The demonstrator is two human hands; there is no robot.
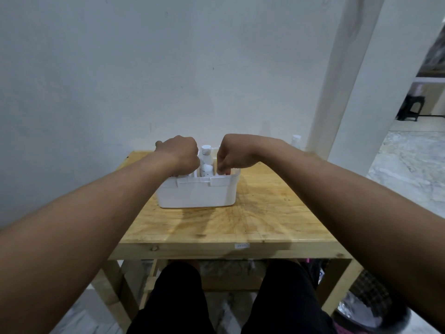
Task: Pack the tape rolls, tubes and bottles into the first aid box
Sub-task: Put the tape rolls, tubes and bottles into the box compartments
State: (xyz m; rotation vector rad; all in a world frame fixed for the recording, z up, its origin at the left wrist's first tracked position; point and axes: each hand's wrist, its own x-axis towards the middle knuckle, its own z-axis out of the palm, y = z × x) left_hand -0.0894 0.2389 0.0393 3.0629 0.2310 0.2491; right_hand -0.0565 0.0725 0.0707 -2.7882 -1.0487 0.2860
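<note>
A white first aid box (197, 194) stands open on the wooden table (265, 213), towards the back. Two white bottles stick up out of its middle: a taller one with a ribbed cap (206, 154) behind, and a shorter one (207, 170) in front. My left hand (179, 154) reaches down into the box's left part, fingers curled and hidden inside. My right hand (232, 156) hangs over the box's right part, fingertips pinched on something small and white at the rim; what it is I cannot make out.
A white wall rises right behind the table. Another white bottle (296, 141) stands at the table's back right corner beside a white pillar (337, 80). My legs in dark trousers are under the table's front edge. A dark stool (410, 108) stands far right.
</note>
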